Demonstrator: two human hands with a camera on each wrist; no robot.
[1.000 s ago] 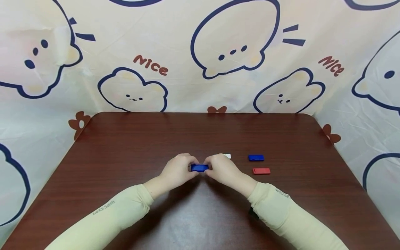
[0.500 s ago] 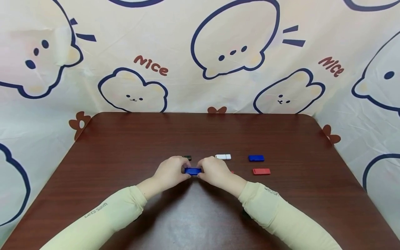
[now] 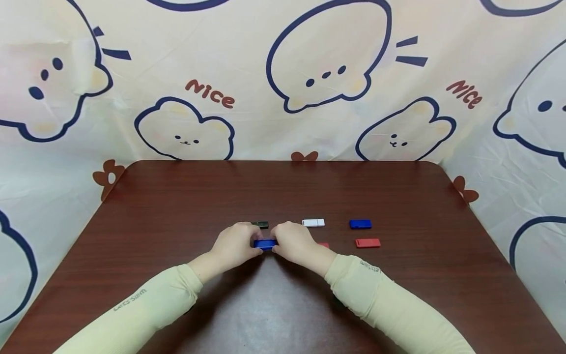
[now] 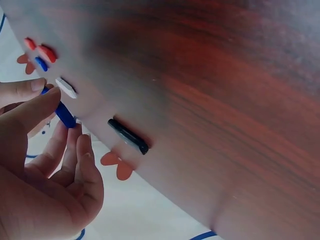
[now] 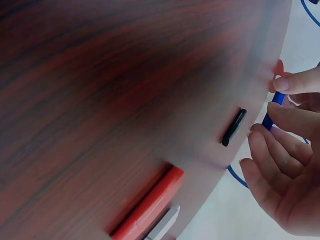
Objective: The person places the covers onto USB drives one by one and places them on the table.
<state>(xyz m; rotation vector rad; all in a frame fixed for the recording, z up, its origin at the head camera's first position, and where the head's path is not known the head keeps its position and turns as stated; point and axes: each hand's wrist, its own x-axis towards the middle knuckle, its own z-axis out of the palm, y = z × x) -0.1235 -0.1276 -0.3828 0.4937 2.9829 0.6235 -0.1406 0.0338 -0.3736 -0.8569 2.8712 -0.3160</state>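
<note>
Between my two hands is a blue USB stick (image 3: 265, 244), lying crosswise and pinched at both ends above the table. My left hand (image 3: 234, 244) has its left end between thumb and fingers; my right hand (image 3: 294, 242) pinches the right end. From the left wrist view, the thumb and fingers lie along the blue stick (image 4: 65, 116), with the other hand's fingertips at its far end. A black stick (image 3: 262, 224) lies on the table just beyond my left fingers. Partly covered by my right wrist is a red stick (image 3: 325, 245).
A white USB stick (image 3: 313, 222) lies right of the black one. Farther right are a second blue stick (image 3: 360, 224) and, nearer me, another red stick (image 3: 368, 243). The brown table (image 3: 177, 191) is bordered by printed cloth walls (image 3: 252, 123).
Both hands have moved left and slightly toward me, carrying the blue USB stick between them. The black stick, the white one and part of a red one have come into view.
</note>
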